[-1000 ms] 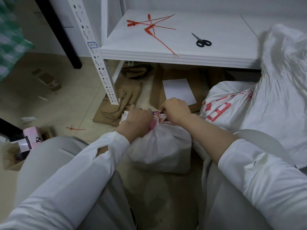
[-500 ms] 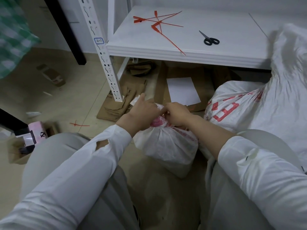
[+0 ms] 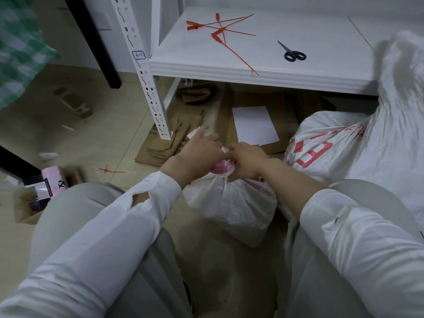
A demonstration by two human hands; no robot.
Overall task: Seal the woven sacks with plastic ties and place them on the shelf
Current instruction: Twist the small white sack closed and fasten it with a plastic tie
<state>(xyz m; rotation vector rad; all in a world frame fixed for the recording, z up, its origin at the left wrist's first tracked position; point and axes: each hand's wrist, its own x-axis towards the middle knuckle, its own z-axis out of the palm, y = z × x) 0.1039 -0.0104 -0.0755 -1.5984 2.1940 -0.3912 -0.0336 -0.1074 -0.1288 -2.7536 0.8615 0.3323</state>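
A small white woven sack (image 3: 231, 203) with pink print stands on the floor between my knees, its neck bunched together. My left hand (image 3: 195, 154) holds the gathered top from the left, index finger stretched out. My right hand (image 3: 246, 162) pinches the neck from the right, where a thin red plastic tie (image 3: 231, 160) shows between my fingers. Several spare red ties (image 3: 220, 31) lie on the white shelf (image 3: 252, 72) straight ahead. A bigger white sack with red print (image 3: 325, 148) lies to my right.
Black scissors (image 3: 293, 55) lie on the shelf. Flattened cardboard (image 3: 160, 148) and a white paper sheet (image 3: 253, 125) cover the floor under it. The shelf's perforated post (image 3: 146, 88) stands left of my hands. A pink box (image 3: 54, 182) and a loose red tie (image 3: 110, 170) lie at left.
The view has shifted slightly, so the shelf appears lower. My left hand's index finger has stretched out, and both hands have stayed on the sack's neck.
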